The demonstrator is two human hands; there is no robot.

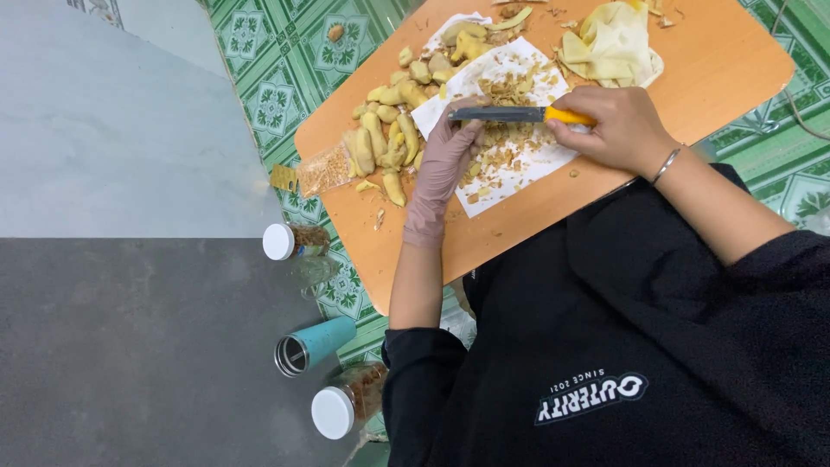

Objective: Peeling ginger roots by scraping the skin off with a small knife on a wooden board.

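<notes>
- Our gloved left hand (443,164) pinches a ginger piece (475,130) over the white paper (519,164) on the surface (709,60).
- Our right hand (616,125) has its fingers wrapped tight around the yellow-handled peeler (519,114).
- The blade sits right beside our fingers. A slip could cut the glove.

The left hand (443,164) wears a thin glove, fingers stretched forward and curled at the tips. The bare right hand (609,128) is closed, apparently tightly, with the wrist bent inward.
</notes>
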